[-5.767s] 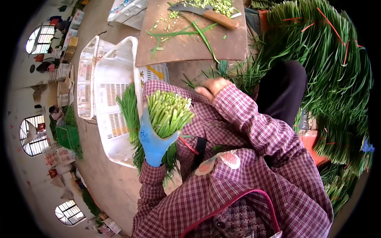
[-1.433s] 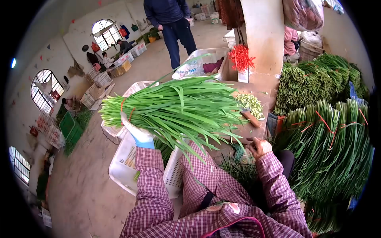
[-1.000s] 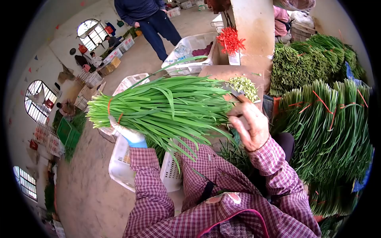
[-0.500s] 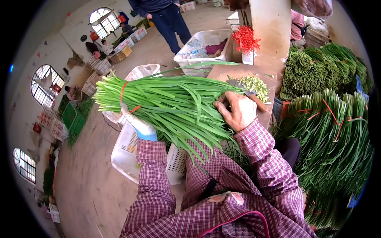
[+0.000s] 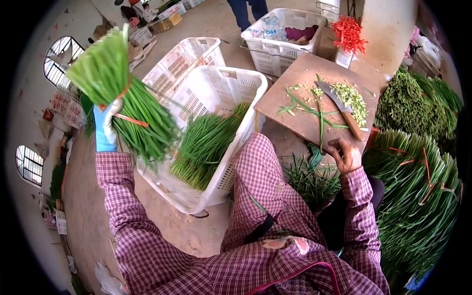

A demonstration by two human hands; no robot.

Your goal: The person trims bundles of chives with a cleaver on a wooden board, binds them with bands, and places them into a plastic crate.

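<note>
Clock is from the worker's seat, twelve dead ahead.

Right hand [image 5: 346, 155] at one, bare, just beside the worktop [image 5: 305, 69] edge: fingers loosely curled, part open, nothing seen in them. Can't tell if they touch the edge. Leafy scraps [image 5: 312, 182] heaped below, toward twelve. Big pile of greens [image 5: 410, 211] at two to three, red ties showing on it, so plenty sits outside the crate.

Left hand [image 5: 109, 125] at ten, gloved, fingers wrapped firmly round the green bunch [image 5: 137, 105]. Bunch is up in the air, tilted, stem ends toward eleven, leaf tips hanging down by the crate [image 5: 236, 91] at eleven. Red ties already on it, so I'd call tying done. Stem ends blurred; can't judge the trim. Not set down yet.

Inside the crate: more greens [image 5: 206, 145], can't count bunches. Reads as early: most of the crate's floor isn't covered.

On the worktop at one: knife [image 5: 351, 123] lying flat, unused right now, against chopped bits [image 5: 354, 96]. Some cutting looks done.

Beyond: second crate [image 5: 216, 54] at eleven, white tub [image 5: 275, 59] at twelve, red strips [image 5: 349, 34] toward one, a person's legs [image 5: 241, 12] farther back.
</note>
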